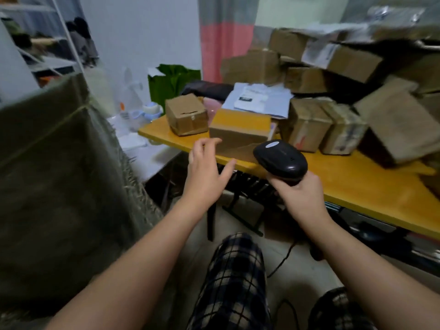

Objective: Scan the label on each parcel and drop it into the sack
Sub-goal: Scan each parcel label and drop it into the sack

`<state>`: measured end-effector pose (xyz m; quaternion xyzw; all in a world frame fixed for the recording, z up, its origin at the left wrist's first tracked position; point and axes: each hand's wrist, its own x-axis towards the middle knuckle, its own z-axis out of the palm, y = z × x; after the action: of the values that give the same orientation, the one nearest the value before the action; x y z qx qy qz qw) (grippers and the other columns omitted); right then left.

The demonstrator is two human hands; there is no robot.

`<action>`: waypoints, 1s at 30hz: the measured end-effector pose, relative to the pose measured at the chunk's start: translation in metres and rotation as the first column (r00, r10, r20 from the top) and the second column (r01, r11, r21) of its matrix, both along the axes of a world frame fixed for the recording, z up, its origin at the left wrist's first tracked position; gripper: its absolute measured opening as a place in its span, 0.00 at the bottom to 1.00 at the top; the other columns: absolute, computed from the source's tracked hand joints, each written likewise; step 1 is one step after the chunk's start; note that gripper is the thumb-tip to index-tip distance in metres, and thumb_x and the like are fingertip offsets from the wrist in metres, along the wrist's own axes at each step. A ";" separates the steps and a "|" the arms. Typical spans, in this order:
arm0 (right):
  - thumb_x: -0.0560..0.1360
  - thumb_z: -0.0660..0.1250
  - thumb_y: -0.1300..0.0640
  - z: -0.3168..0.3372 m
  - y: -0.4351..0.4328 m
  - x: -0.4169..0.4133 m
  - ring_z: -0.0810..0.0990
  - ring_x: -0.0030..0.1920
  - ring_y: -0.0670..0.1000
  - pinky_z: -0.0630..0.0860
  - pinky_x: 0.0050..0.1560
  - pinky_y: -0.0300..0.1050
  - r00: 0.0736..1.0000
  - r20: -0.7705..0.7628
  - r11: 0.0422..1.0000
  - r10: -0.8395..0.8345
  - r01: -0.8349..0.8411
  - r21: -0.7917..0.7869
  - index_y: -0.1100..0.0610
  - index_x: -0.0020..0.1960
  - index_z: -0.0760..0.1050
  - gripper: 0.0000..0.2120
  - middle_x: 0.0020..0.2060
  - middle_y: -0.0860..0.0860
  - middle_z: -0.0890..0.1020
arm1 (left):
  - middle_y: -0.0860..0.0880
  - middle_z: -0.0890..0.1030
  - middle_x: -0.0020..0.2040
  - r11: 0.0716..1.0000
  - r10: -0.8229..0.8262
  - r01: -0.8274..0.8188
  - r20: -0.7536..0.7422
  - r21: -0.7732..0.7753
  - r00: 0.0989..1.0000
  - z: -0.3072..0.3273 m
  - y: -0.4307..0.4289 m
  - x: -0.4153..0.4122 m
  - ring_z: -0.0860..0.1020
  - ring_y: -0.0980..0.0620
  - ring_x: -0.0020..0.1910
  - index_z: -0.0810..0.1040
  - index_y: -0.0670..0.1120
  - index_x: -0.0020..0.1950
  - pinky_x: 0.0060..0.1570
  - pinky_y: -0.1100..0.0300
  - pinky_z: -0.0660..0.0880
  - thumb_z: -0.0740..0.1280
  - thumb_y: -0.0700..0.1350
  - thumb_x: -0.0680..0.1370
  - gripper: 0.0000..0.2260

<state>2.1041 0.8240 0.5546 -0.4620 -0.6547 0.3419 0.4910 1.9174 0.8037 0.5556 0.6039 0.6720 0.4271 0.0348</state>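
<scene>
My right hand (300, 196) grips the handle of a black barcode scanner (280, 160), held just in front of the yellow table's edge. My left hand (206, 167) is empty, fingers spread and relaxed, reaching toward a flat cardboard parcel (239, 129) at the table's front corner. A smaller brown box (186, 114) stands to the left of that parcel. Many more cardboard parcels (307, 126) are stacked across the table to the right. The big olive-green woven sack (54, 177) fills the left side of the view.
The yellow table (371, 186) stands on black folding legs. Behind the parcels lie a pale blue mailer bag (259, 98), a dark bag and a green bag (172, 84). A white shelf rack stands at the back left. A black cable runs across the floor by my plaid-trousered legs.
</scene>
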 end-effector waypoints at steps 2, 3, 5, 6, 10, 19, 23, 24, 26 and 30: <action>0.71 0.74 0.60 0.008 0.009 0.012 0.77 0.37 0.41 0.70 0.38 0.37 0.999 -0.022 0.999 -0.029 0.029 -0.015 0.52 0.46 0.78 0.07 0.35 0.45 0.80 | 0.44 0.62 0.69 1.000 0.018 -0.018 0.008 -0.010 1.000 0.011 0.014 0.006 0.62 0.45 0.69 0.63 0.45 0.71 0.67 0.53 0.62 0.66 0.53 0.78 0.25; 0.71 0.74 0.60 0.013 0.013 0.015 0.78 0.39 0.43 0.71 0.39 0.38 0.998 -0.040 0.999 -0.044 0.043 -0.016 0.52 0.47 0.78 0.08 0.36 0.45 0.81 | 0.43 0.61 0.69 0.999 0.029 -0.029 0.011 -0.016 1.000 0.019 0.023 0.007 0.61 0.44 0.69 0.62 0.45 0.72 0.68 0.52 0.61 0.65 0.54 0.78 0.26; 0.70 0.75 0.58 0.027 0.023 0.017 0.79 0.42 0.44 0.74 0.41 0.40 0.994 -0.082 0.998 -0.068 0.066 -0.024 0.51 0.49 0.79 0.09 0.39 0.46 0.82 | 0.43 0.60 0.70 0.998 0.048 -0.048 0.002 -0.031 0.999 0.037 0.041 0.006 0.60 0.43 0.70 0.62 0.45 0.73 0.68 0.51 0.60 0.62 0.55 0.79 0.26; 0.70 0.75 0.58 0.034 0.029 0.016 0.79 0.43 0.42 0.75 0.43 0.40 0.991 -0.110 0.997 -0.077 0.073 -0.039 0.50 0.50 0.79 0.10 0.40 0.45 0.82 | 0.43 0.61 0.71 0.998 0.054 -0.054 -0.020 -0.040 0.998 0.047 0.051 0.005 0.60 0.43 0.70 0.62 0.46 0.73 0.68 0.51 0.60 0.61 0.56 0.79 0.26; 0.70 0.74 0.54 0.074 0.062 0.006 0.77 0.46 0.43 0.73 0.44 0.39 0.980 -0.191 0.969 -0.055 0.006 -0.248 0.50 0.51 0.79 0.11 0.45 0.45 0.81 | 0.45 0.64 0.72 0.967 0.047 -0.115 -0.282 -0.227 0.958 0.073 0.087 -0.001 0.60 0.41 0.71 0.65 0.54 0.73 0.68 0.44 0.59 0.57 0.64 0.78 0.26; 0.70 0.74 0.56 0.114 0.124 -0.019 0.79 0.44 0.53 0.72 0.37 0.44 0.999 -0.006 0.916 -0.037 0.031 -0.399 0.60 0.53 0.78 0.14 0.42 0.54 0.80 | 0.48 0.59 0.77 0.927 -0.175 0.042 -0.331 -0.374 0.927 0.068 0.095 -0.017 0.55 0.43 0.75 0.62 0.56 0.75 0.70 0.45 0.58 0.60 0.68 0.74 0.32; 0.70 0.73 0.58 0.127 0.132 -0.014 0.81 0.42 0.53 0.72 0.37 0.42 0.993 -0.079 0.974 -0.083 0.064 -0.219 0.61 0.49 0.79 0.10 0.38 0.53 0.81 | 0.49 0.62 0.75 0.948 -0.145 0.039 -0.319 -0.316 0.937 0.065 0.105 -0.015 0.57 0.45 0.74 0.65 0.53 0.74 0.71 0.47 0.59 0.61 0.67 0.75 0.31; 0.70 0.73 0.60 0.129 0.131 -0.010 0.80 0.39 0.51 0.72 0.36 0.41 0.991 -0.098 0.982 -0.091 0.073 -0.174 0.60 0.48 0.79 0.09 0.37 0.53 0.81 | 0.48 0.62 0.75 0.955 -0.128 0.023 -0.339 -0.296 0.932 0.062 0.108 -0.013 0.58 0.45 0.74 0.65 0.53 0.73 0.71 0.47 0.59 0.60 0.67 0.75 0.31; 0.69 0.72 0.64 0.131 0.126 -0.001 0.79 0.36 0.51 0.73 0.35 0.42 0.986 -0.138 0.993 -0.097 0.085 -0.087 0.61 0.45 0.78 0.06 0.34 0.52 0.80 | 0.48 0.63 0.75 0.967 -0.082 -0.016 -0.366 -0.255 0.927 0.056 0.112 -0.008 0.58 0.46 0.74 0.65 0.52 0.73 0.71 0.47 0.58 0.58 0.68 0.75 0.31; 0.70 0.72 0.66 0.126 0.104 0.028 0.82 0.43 0.50 0.78 0.44 0.44 0.965 -0.251 0.995 -0.075 0.089 0.045 0.63 0.54 0.79 0.13 0.42 0.53 0.83 | 0.49 0.67 0.71 0.986 0.001 -0.064 -0.383 -0.152 0.924 0.048 0.113 0.001 0.60 0.48 0.72 0.67 0.52 0.70 0.71 0.46 0.52 0.57 0.67 0.75 0.29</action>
<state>2.1321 0.9277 0.6805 -0.4282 -0.5773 0.3581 0.5959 1.9182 0.9168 0.6039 0.6594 0.7082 0.2463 -0.0548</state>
